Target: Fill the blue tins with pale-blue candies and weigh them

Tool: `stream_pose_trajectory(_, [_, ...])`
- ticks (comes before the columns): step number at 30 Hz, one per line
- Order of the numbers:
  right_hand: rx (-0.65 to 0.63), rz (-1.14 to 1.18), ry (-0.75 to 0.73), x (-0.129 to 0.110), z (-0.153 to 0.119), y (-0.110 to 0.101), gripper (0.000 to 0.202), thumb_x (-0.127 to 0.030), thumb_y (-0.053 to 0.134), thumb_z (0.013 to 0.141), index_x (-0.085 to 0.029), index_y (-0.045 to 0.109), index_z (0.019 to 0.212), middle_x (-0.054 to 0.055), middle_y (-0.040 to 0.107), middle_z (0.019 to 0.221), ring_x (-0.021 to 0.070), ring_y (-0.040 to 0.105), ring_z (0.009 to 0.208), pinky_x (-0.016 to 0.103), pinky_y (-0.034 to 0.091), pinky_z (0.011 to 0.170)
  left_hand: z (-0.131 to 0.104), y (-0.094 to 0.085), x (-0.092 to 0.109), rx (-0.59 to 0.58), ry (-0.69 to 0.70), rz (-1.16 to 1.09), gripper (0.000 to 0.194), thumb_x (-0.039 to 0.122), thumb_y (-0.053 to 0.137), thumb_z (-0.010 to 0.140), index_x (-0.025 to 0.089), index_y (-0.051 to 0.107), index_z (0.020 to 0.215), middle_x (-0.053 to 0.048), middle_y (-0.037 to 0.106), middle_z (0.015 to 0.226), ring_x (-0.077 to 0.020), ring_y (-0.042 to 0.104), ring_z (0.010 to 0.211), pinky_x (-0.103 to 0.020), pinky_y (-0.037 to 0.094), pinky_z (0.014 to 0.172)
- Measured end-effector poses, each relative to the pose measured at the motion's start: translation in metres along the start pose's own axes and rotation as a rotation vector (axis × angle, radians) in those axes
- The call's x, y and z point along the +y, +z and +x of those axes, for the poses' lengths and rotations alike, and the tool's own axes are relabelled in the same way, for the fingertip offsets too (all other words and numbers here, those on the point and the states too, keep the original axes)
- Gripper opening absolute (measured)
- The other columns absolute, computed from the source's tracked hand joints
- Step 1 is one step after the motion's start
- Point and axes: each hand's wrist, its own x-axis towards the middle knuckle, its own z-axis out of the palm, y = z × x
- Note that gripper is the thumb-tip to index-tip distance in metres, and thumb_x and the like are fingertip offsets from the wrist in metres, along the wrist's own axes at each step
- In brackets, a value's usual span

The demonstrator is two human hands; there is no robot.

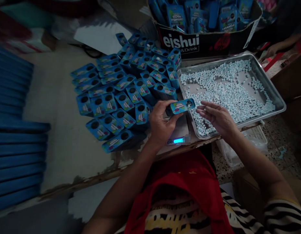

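Observation:
My left hand [163,121] is wrapped round a small blue candy box [181,106], whose round hole faces up with pale candies showing in it. Just right of that box, my right hand [217,117] hovers over the near left part of a metal tray [274,87] of small white and light blue candies [225,94]. Its fingers are stretched out, and a few pale bits show near the fingertips. Below the held box is a scale [178,141] with a lit blue display. Many blue boxes [121,113] with round holes stand on the table to the left.
Behind the tray, a black carton [204,40] holds more blue packs. Stacked blue pieces [18,159] line the far left of the table [60,130]. Another person's hand [272,51] shows at the upper right. A white basket [260,135] sits below the table edge.

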Motion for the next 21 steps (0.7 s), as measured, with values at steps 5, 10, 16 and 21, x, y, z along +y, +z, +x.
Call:
stream_pose_trajectory(5, [-0.029, -0.158, -0.256, -0.021, -0.014, 0.029, 0.02, -0.043, 0.094, 0.093, -0.032, 0.087, 0.109, 0.0, 0.087, 0.106, 0.0209, 0.087, 0.103, 0.037, 0.075, 0.1, -0.027, -0.021, 0.002, -0.037, -0.348, -0.265, 0.054, 0.042, 0.102, 0.078, 0.025, 0.078, 0.124, -0.003, 0.082, 0.109, -0.0247, 0.08, 0.101, -0.036, 0.068, 0.093])
stream_pose_trajectory(10, [-0.153, -0.258, -0.246, -0.019, -0.015, 0.064, 0.026, -0.051, 0.094, 0.094, -0.032, 0.086, 0.11, 0.003, 0.083, 0.105, 0.0253, 0.087, 0.108, 0.04, 0.075, 0.095, -0.051, -0.021, -0.008, -0.013, -0.469, -0.361, 0.061, 0.047, 0.107, 0.07, 0.021, 0.078, 0.117, -0.004, 0.082, 0.105, -0.0238, 0.08, 0.094, -0.034, 0.069, 0.088])
stream_pose_trajectory(16, [-0.107, -0.232, -0.158, -0.016, -0.006, 0.061, 0.024, -0.044, 0.091, 0.099, -0.03, 0.08, 0.114, 0.001, 0.082, 0.105, 0.0183, 0.085, 0.1, 0.028, 0.073, 0.083, -0.062, -0.021, -0.016, -0.069, -0.393, -0.368, 0.061, 0.048, 0.103, 0.079, 0.022, 0.076, 0.127, -0.006, 0.082, 0.118, -0.0264, 0.082, 0.109, -0.038, 0.07, 0.101])
stream_pose_trajectory(21, [0.0, -0.115, 0.056, -0.022, 0.011, 0.026, 0.018, -0.016, 0.084, 0.097, -0.025, 0.07, 0.105, -0.001, 0.078, 0.101, 0.0081, 0.072, 0.076, 0.013, 0.063, 0.062, -0.057, -0.061, 0.011, -0.078, -0.155, -0.142, 0.056, 0.035, 0.094, 0.095, 0.027, 0.073, 0.146, -0.008, 0.078, 0.143, -0.0282, 0.076, 0.138, -0.045, 0.062, 0.124])
